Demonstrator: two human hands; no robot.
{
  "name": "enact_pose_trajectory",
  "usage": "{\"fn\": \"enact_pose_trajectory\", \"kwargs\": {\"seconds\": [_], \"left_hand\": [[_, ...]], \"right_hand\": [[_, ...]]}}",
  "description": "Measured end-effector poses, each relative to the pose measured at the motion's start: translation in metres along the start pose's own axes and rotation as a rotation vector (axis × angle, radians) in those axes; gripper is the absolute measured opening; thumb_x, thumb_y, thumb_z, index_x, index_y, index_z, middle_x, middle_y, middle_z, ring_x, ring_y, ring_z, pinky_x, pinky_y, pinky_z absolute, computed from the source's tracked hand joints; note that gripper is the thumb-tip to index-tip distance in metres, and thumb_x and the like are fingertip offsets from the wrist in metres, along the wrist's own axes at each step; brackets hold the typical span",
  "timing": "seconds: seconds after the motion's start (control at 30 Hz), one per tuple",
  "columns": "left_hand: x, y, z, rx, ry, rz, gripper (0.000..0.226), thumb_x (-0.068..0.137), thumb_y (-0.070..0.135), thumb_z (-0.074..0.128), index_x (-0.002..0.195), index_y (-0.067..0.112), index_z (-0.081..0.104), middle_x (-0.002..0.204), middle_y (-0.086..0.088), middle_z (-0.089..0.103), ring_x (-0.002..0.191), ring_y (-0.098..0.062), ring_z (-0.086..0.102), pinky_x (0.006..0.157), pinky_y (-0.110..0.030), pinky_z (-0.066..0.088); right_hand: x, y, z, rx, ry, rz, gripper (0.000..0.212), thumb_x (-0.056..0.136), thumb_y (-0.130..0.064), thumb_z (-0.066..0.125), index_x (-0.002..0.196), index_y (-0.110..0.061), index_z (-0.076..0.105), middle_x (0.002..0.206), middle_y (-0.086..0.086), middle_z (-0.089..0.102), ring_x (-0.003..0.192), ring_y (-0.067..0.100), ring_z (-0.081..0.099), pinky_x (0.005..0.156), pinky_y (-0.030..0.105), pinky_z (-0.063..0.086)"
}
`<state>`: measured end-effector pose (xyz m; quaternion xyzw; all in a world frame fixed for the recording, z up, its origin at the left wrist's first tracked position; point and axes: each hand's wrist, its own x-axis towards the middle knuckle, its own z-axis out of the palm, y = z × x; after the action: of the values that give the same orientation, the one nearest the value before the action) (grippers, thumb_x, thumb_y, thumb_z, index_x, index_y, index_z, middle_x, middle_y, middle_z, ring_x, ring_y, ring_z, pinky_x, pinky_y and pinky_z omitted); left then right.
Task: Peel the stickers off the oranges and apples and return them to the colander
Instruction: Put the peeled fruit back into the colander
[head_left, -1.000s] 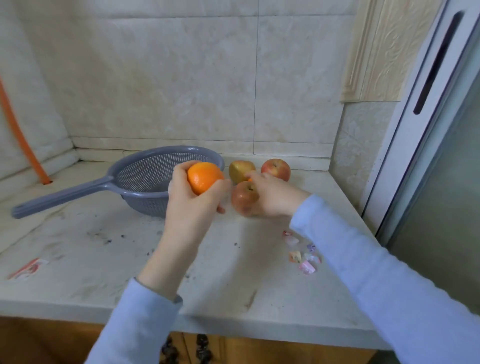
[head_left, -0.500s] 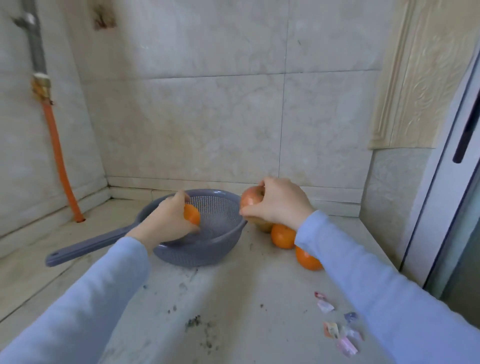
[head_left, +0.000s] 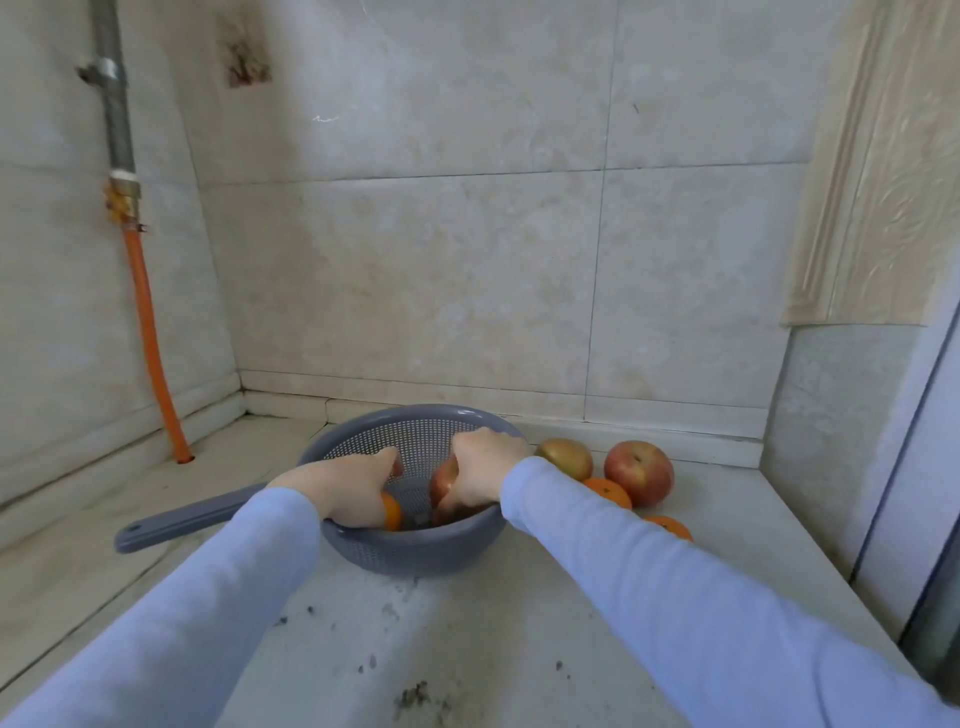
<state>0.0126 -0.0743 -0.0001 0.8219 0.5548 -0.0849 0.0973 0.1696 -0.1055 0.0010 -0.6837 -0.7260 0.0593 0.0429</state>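
On the left wall a grey metal pipe (head_left: 113, 104) runs down into an orange rubber hose (head_left: 154, 358) that reaches the pale, speckled marble tabletop (head_left: 467, 649). A grey-blue perforated plastic colander (head_left: 415, 553) stands near the back corner, its long flat handle (head_left: 192, 519) pointing left. Both hands reach into its bowl. The left hand (head_left: 348, 483) lies low against the near wall, fingers curved over a small round orange (head_left: 392, 513) that it holds there. Just beside it, the right hand (head_left: 480, 470) grips a red apple (head_left: 443, 480) from above, inside the bowl. To the right of the colander, on the tabletop, sit a yellow-green apple (head_left: 569, 457), a second orange (head_left: 609, 491), a large red-blushed apple (head_left: 641, 470) and a third orange (head_left: 674, 527), clustered close together.
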Motion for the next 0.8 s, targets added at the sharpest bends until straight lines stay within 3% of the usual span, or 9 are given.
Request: {"fn": "enact_pose_trajectory", "kwargs": {"seconds": [0.1,0.2,0.27,0.37,0.47,0.53,0.7,0.8], "left_hand": [[-0.002,0.01,-0.002,-0.005,0.038,0.005,0.059,0.088,0.031,0.059,0.142,0.017,0.038,0.135,-0.005,0.052,0.111,-0.022,0.052,0.094,-0.032,0.045],[-0.007,0.031,-0.001,-0.03,0.272,0.074,0.048,0.092,0.015,0.051,0.139,0.012,0.042,0.141,-0.011,0.041,0.125,-0.03,0.043,0.1,-0.037,0.042],[-0.016,0.054,0.004,-0.089,0.498,0.188,0.041,0.093,0.006,0.046,0.134,0.008,0.048,0.137,-0.012,0.043,0.127,-0.031,0.039,0.104,-0.037,0.037],[-0.029,0.098,0.013,-0.238,0.675,0.447,0.031,0.092,0.006,0.049,0.122,0.006,0.057,0.124,-0.012,0.053,0.116,-0.03,0.049,0.095,-0.035,0.041],[-0.016,0.139,0.028,-0.231,0.55,0.532,0.033,0.092,0.01,0.049,0.124,0.007,0.054,0.127,-0.01,0.053,0.115,-0.029,0.052,0.089,-0.033,0.04],[0.004,0.16,0.042,-0.141,0.431,0.538,0.038,0.093,0.012,0.048,0.131,0.007,0.047,0.135,-0.01,0.049,0.12,-0.031,0.052,0.092,-0.036,0.041],[0.039,0.181,0.071,0.028,0.285,0.463,0.066,0.096,0.014,0.048,0.154,0.019,0.016,0.157,-0.006,0.022,0.129,-0.037,0.04,0.105,-0.047,0.041],[0.044,0.19,0.071,0.08,0.336,0.411,0.063,0.095,0.007,0.047,0.151,0.017,0.02,0.149,-0.014,0.024,0.12,-0.04,0.047,0.098,-0.047,0.046]], "right_hand": [[-0.002,0.004,-0.005,0.081,-0.012,-0.038,0.047,0.08,-0.039,0.071,0.116,-0.013,0.055,0.122,0.008,0.058,0.108,0.027,0.056,0.077,0.032,0.045],[-0.017,0.023,-0.015,0.11,0.258,-0.087,0.047,0.086,-0.028,0.065,0.127,-0.009,0.051,0.13,0.009,0.048,0.121,0.028,0.047,0.099,0.035,0.041],[-0.037,0.048,-0.021,0.089,0.344,-0.048,0.039,0.088,-0.028,0.059,0.124,-0.013,0.053,0.13,0.006,0.048,0.121,0.028,0.046,0.099,0.036,0.041],[-0.069,0.095,-0.018,-0.082,0.226,0.169,0.026,0.088,-0.033,0.051,0.11,-0.02,0.054,0.126,0.004,0.049,0.117,0.029,0.049,0.09,0.036,0.044],[-0.093,0.125,-0.003,-0.103,0.053,0.286,0.025,0.082,-0.043,0.053,0.097,-0.024,0.046,0.12,0.003,0.052,0.106,0.028,0.055,0.074,0.031,0.04],[-0.104,0.133,0.01,-0.074,-0.027,0.293,0.028,0.084,-0.04,0.051,0.104,-0.02,0.048,0.12,0.005,0.055,0.107,0.027,0.057,0.073,0.028,0.037],[-0.114,0.14,0.032,0.058,0.053,0.259,0.036,0.078,-0.03,0.058,0.111,-0.019,0.048,0.111,0.005,0.057,0.099,0.027,0.059,0.072,0.028,0.039],[-0.116,0.144,0.022,0.079,0.059,0.288,0.037,0.07,-0.032,0.067,0.103,-0.022,0.054,0.098,0.0,0.058,0.088,0.023,0.058,0.07,0.028,0.045]]}}
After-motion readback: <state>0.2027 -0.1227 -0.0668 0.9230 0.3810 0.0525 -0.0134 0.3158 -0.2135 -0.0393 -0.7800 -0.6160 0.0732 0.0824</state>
